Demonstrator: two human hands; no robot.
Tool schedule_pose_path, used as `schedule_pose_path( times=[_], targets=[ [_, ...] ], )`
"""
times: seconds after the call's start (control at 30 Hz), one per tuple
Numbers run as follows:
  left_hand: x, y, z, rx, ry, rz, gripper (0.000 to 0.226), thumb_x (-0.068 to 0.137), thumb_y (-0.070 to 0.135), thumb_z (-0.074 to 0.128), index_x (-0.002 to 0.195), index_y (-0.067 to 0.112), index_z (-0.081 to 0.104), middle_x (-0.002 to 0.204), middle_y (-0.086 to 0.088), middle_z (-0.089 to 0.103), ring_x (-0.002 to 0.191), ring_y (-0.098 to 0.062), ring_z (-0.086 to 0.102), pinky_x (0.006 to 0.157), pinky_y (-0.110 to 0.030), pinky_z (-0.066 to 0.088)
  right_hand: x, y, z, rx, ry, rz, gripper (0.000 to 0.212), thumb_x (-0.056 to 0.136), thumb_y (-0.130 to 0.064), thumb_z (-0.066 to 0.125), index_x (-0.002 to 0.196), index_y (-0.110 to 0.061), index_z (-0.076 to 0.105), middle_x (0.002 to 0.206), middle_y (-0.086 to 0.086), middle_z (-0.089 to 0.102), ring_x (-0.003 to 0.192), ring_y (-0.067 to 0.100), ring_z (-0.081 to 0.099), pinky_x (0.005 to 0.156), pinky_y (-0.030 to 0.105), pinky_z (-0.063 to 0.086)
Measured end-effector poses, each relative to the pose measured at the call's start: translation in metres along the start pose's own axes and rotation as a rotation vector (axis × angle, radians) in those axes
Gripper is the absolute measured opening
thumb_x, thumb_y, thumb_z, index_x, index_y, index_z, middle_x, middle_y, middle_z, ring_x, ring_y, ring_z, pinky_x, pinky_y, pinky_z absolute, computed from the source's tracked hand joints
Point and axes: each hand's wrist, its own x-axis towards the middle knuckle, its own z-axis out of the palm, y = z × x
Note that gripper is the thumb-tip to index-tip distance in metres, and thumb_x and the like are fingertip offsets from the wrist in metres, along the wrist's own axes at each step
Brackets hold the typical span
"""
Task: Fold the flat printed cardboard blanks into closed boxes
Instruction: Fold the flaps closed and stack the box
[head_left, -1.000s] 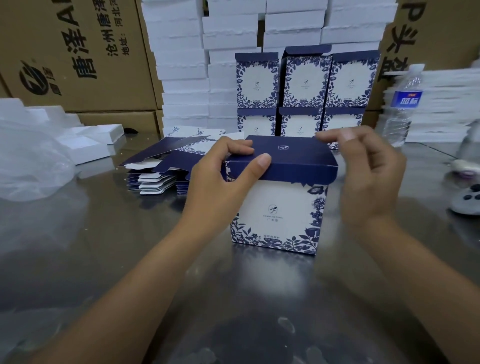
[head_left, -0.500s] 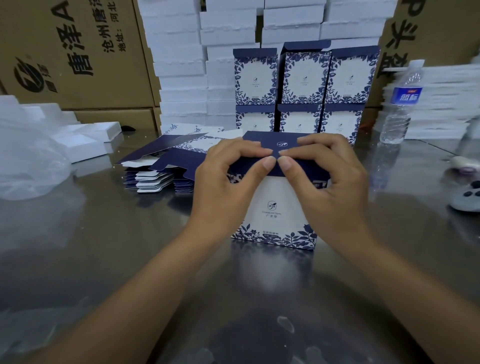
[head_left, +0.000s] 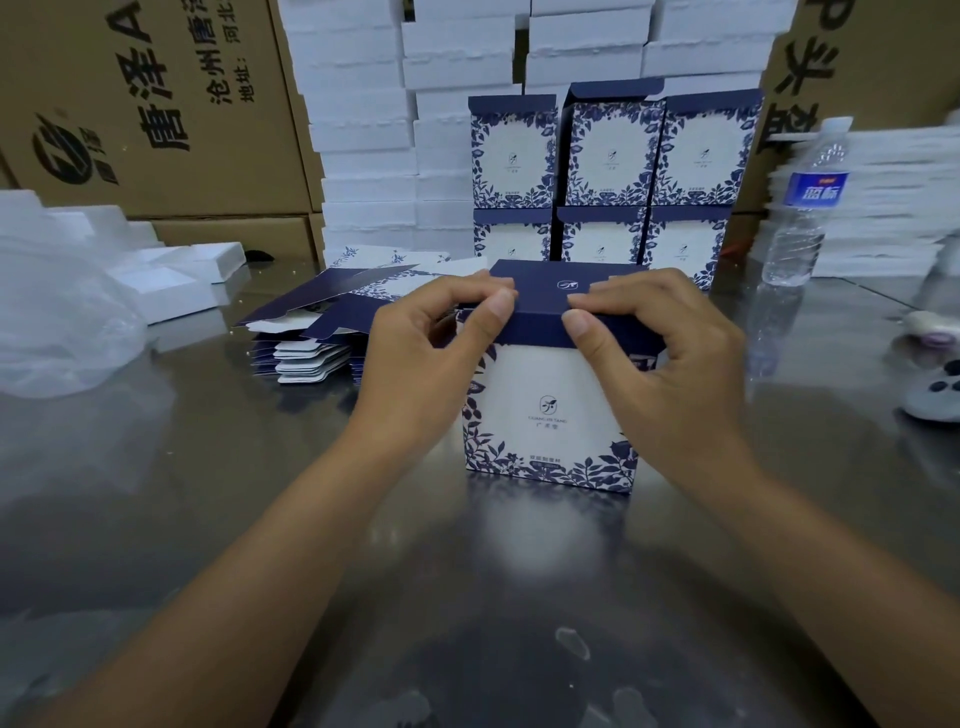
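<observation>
the box (head_left: 545, 415) in hand stands upright on the counter (head_left: 208, 493), straight in front of the person, its four walls squared and its printed face toward the camera. the dark blue lid (head_left: 540, 288) is folded down over the top. the left grip (head_left: 431, 358) pinches the lid's front edge near the left corner, thumb on the front lip and fingers curled on top. the right grip (head_left: 660, 364) does the same near the right corner. the lip looks to lie outside the front wall and not yet tucked in, so this box seems a single push from closed, though the side flaps are hidden behind the hands.

behind it, the finished boxes (head_left: 613, 171) stand in two rows of three against white foam trays (head_left: 363, 130); the upper middle one has its lid flap raised. to the left of the box, a loose pile of flat blanks (head_left: 322, 332) lies on the counter, so a good deal of folding looks left. a water bottle (head_left: 800, 208) stands at the right.
</observation>
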Motion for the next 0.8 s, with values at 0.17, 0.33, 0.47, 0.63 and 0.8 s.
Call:
schedule_pose_path(
  times=[0.17, 0.33, 0.47, 0.63, 0.8],
  targets=[
    [0.002, 0.0, -0.002, -0.019, -0.006, 0.01, 0.013, 0.088, 0.012, 0.062, 0.082, 0.022, 0.069, 0.096, 0.013, 0.068, 0.094, 0.012, 0.061, 0.078, -0.005, 0.043, 0.002, 0.001, -0.002, -0.016, -0.008, -0.013, 0.01, 0.084, -0.014, 0.068, 0.09, -0.008, 0.073, 0.089, 0.007, 0.066, 0.087, 0.023, 0.064, 0.076, 0.027, 0.049],
    [0.003, -0.002, -0.002, -0.04, -0.015, 0.021, 0.016, 0.089, 0.011, 0.062, 0.081, 0.022, 0.069, 0.095, 0.013, 0.068, 0.094, 0.01, 0.062, 0.078, -0.006, 0.044, 0.003, 0.0, -0.002, -0.034, -0.017, -0.02, 0.011, 0.084, -0.015, 0.067, 0.089, -0.007, 0.073, 0.087, 0.009, 0.066, 0.085, 0.023, 0.063, 0.074, 0.027, 0.049],
    [0.001, -0.004, -0.003, -0.03, -0.049, 0.023, 0.019, 0.093, 0.012, 0.056, 0.09, 0.026, 0.068, 0.105, 0.012, 0.067, 0.107, 0.006, 0.06, 0.087, -0.01, 0.044, 0.004, 0.003, -0.005, -0.04, -0.014, -0.036, 0.012, 0.085, -0.016, 0.067, 0.091, -0.008, 0.073, 0.089, 0.003, 0.065, 0.086, 0.016, 0.063, 0.077, 0.017, 0.047],
    [0.003, -0.005, -0.005, 0.004, -0.097, 0.03, 0.025, 0.095, 0.011, 0.05, 0.111, 0.027, 0.061, 0.112, 0.016, 0.061, 0.109, 0.013, 0.055, 0.096, -0.01, 0.041, 0.003, 0.01, -0.01, -0.068, 0.009, -0.034, 0.015, 0.087, -0.017, 0.065, 0.095, -0.007, 0.072, 0.098, -0.005, 0.063, 0.097, 0.019, 0.064, 0.089, 0.035, 0.05],
    [0.002, -0.008, -0.004, -0.009, -0.047, 0.031, 0.026, 0.094, 0.008, 0.053, 0.115, 0.023, 0.059, 0.114, 0.01, 0.062, 0.104, 0.011, 0.058, 0.09, -0.01, 0.044, 0.004, 0.011, -0.008, -0.036, 0.016, -0.004, 0.012, 0.086, -0.014, 0.066, 0.091, -0.006, 0.072, 0.095, -0.006, 0.063, 0.095, 0.015, 0.064, 0.09, 0.037, 0.051]
  ],
)
